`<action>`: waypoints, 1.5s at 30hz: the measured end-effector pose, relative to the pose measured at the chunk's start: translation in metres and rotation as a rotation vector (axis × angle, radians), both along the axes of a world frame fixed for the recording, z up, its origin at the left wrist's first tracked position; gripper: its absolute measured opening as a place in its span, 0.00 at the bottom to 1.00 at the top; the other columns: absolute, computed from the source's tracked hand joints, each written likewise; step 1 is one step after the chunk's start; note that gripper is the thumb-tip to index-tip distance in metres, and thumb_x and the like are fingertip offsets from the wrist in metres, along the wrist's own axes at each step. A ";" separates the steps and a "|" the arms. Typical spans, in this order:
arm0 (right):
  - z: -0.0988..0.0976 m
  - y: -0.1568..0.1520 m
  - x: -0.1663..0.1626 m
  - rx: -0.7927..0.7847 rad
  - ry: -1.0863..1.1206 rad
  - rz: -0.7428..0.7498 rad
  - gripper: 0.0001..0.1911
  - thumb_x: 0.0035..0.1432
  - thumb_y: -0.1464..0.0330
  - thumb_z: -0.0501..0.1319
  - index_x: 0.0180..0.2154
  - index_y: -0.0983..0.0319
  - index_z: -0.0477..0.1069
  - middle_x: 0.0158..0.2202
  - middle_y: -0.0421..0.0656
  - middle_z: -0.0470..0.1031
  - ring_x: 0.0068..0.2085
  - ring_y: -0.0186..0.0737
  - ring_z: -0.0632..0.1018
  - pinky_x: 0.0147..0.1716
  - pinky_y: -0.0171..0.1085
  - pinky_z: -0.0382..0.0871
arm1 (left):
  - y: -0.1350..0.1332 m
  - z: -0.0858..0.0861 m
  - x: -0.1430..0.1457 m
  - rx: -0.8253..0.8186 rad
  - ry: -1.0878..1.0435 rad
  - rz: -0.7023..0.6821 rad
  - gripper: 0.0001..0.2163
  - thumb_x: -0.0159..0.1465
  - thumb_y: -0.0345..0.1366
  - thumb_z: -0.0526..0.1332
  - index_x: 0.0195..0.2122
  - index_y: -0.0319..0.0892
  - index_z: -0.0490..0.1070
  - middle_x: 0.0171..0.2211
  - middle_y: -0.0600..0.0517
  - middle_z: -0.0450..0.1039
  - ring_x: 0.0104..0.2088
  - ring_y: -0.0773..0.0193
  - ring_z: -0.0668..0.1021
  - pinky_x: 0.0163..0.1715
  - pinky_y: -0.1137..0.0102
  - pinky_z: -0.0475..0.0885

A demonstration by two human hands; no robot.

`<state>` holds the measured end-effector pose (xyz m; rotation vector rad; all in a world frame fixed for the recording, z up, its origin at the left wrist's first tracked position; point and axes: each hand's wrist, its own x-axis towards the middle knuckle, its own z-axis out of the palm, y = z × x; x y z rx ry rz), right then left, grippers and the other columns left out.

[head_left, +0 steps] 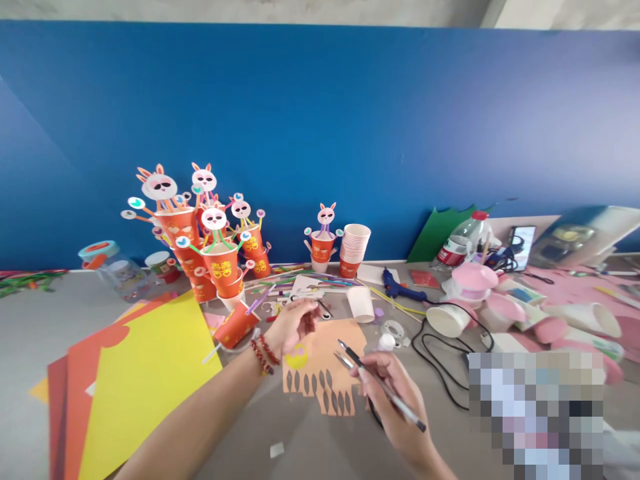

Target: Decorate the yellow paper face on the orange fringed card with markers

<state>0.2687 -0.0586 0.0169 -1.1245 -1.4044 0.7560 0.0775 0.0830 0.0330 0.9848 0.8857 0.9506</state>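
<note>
My left hand, with red bead bracelets at the wrist, pinches the top edge of an orange paper sheet that has several leaf-shaped cut-outs and a yellow patch. My right hand is closed around small scissors and a thin black pen, their tips over the sheet's right side. The sheet lies on the grey table.
Orange paper-cup rabbits stand at the back left, a cup stack and a single rabbit cup behind the sheet. Yellow and red card sheets lie left. A blue glue gun, black cable, bottle and pink cups sit right.
</note>
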 end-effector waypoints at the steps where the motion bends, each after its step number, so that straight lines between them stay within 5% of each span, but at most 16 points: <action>1: 0.002 0.001 -0.002 0.022 -0.007 0.001 0.10 0.69 0.59 0.59 0.42 0.60 0.69 0.34 0.46 0.80 0.30 0.38 0.80 0.27 0.32 0.76 | -0.008 0.002 0.001 -0.041 -0.056 -0.026 0.14 0.54 0.44 0.68 0.31 0.40 0.69 0.27 0.53 0.71 0.23 0.71 0.70 0.27 0.74 0.67; 8: 0.006 0.004 -0.013 0.069 -0.058 -0.020 0.11 0.70 0.59 0.57 0.43 0.60 0.69 0.31 0.43 0.76 0.28 0.36 0.77 0.28 0.32 0.74 | -0.042 0.012 0.001 -0.183 -0.270 -0.114 0.11 0.56 0.38 0.69 0.35 0.40 0.70 0.27 0.54 0.71 0.24 0.73 0.70 0.27 0.76 0.65; 14: 0.008 0.002 -0.013 0.039 -0.035 0.002 0.11 0.69 0.59 0.58 0.42 0.60 0.69 0.32 0.44 0.77 0.27 0.35 0.76 0.25 0.31 0.71 | -0.056 0.014 -0.001 -0.166 -0.234 -0.187 0.15 0.56 0.42 0.71 0.35 0.41 0.66 0.28 0.53 0.74 0.25 0.72 0.72 0.30 0.75 0.68; 26: 0.012 -0.007 -0.016 -0.027 0.257 0.229 0.13 0.70 0.61 0.58 0.32 0.59 0.69 0.24 0.40 0.73 0.23 0.34 0.71 0.23 0.32 0.66 | -0.076 0.030 -0.026 0.150 0.151 -0.534 0.28 0.63 0.64 0.59 0.26 0.39 0.67 0.21 0.56 0.65 0.22 0.70 0.65 0.24 0.72 0.59; 30: 0.007 -0.011 -0.018 -0.056 0.301 0.293 0.14 0.68 0.60 0.59 0.31 0.60 0.68 0.23 0.39 0.70 0.25 0.34 0.70 0.24 0.32 0.64 | -0.090 0.028 -0.038 0.341 0.304 -0.632 0.30 0.69 0.65 0.48 0.29 0.41 0.64 0.24 0.56 0.62 0.24 0.69 0.64 0.27 0.73 0.61; 33: 0.004 -0.007 -0.018 -0.230 0.391 0.373 0.16 0.65 0.57 0.61 0.29 0.60 0.65 0.21 0.37 0.69 0.20 0.31 0.67 0.19 0.31 0.60 | -0.097 0.020 -0.044 0.401 0.339 -0.700 0.29 0.71 0.61 0.45 0.31 0.41 0.66 0.25 0.54 0.66 0.25 0.68 0.68 0.29 0.73 0.65; 40: 0.003 0.017 -0.037 -0.472 0.312 0.380 0.19 0.61 0.51 0.62 0.35 0.60 0.66 0.16 0.33 0.68 0.16 0.30 0.66 0.16 0.29 0.56 | -0.098 0.014 -0.046 0.642 0.517 -0.521 0.17 0.73 0.47 0.55 0.43 0.42 0.78 0.38 0.48 0.79 0.38 0.60 0.78 0.42 0.70 0.70; 45: -0.010 0.028 -0.039 -0.365 0.292 0.255 0.33 0.61 0.44 0.61 0.55 0.61 0.60 0.25 0.38 0.75 0.19 0.33 0.70 0.21 0.33 0.64 | -0.069 0.002 -0.052 0.840 1.093 -0.200 0.14 0.74 0.37 0.52 0.51 0.45 0.77 0.43 0.49 0.80 0.42 0.60 0.80 0.43 0.70 0.73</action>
